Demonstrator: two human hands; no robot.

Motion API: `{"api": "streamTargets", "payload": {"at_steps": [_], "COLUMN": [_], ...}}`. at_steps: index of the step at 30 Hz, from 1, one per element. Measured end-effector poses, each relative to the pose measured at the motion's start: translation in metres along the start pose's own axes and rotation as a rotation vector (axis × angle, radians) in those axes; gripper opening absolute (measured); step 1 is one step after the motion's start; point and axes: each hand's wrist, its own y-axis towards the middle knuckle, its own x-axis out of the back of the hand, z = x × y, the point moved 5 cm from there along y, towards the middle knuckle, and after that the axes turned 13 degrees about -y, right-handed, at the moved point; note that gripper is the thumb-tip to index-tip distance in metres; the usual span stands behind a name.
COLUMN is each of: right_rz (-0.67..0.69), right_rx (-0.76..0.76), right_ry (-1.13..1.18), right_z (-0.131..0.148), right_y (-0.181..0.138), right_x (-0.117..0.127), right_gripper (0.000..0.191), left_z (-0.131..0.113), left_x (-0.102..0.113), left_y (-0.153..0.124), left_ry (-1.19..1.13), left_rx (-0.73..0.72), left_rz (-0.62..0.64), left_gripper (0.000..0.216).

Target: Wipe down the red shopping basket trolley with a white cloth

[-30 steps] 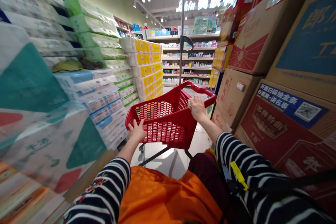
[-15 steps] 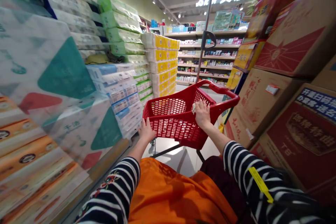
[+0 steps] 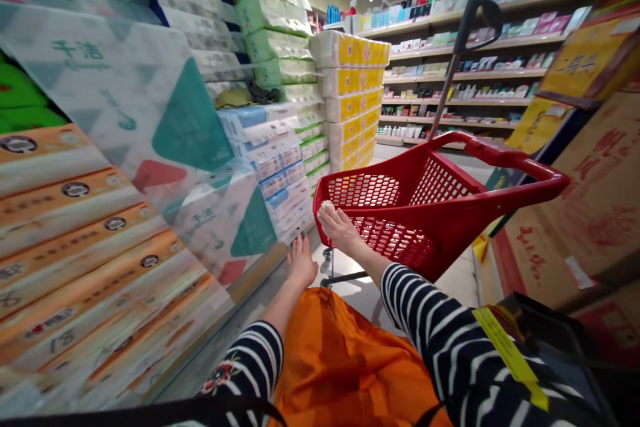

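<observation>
A red shopping cart with a perforated plastic basket stands crosswise in front of me, its handle toward the right. My right hand lies at the near rim by the basket's left end. A small crumpled whitish wad, perhaps cloth or tissue, shows at its fingertips, pressed toward the rim. Fingers spread, my left hand hovers empty just left of the basket, below its corner. Under the basket a dark frame bar and a caster are partly visible.
Stacked tissue packs line the left side, with yellow-and-white packs farther back. Cardboard cartons are piled on the right. A grey pole rises behind the cart. Shelves of small goods cross the back.
My right hand has slid along the rim from near the handle to the basket's left end. My left hand has come off the basket. The view has turned left, and the cart appears farther right.
</observation>
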Motion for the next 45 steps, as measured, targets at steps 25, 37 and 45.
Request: {"api": "streamTargets", "payload": {"at_steps": [25,37,45], "right_rz": [0.275,0.026,0.244], "right_rx": [-0.079,-0.132,-0.141], "right_ry": [0.069,0.02,0.104], "right_z": [-0.004,-0.051,-0.043], "right_y": [-0.119,-0.105,-0.162], "right_x": [-0.053,0.001,-0.012], "right_gripper": [0.033,0.039,0.036], "left_z": [-0.071,-0.109,-0.111], "left_x": [-0.054,-0.048,-0.067], "left_y": [-0.014,-0.011,-0.026], "left_ry": [0.309,0.288,0.294], "left_rx": [-0.324,-0.326,-0.397], "left_rz": [0.039,-0.048,0.04], "left_gripper": [0.071,0.075,0.071]}}
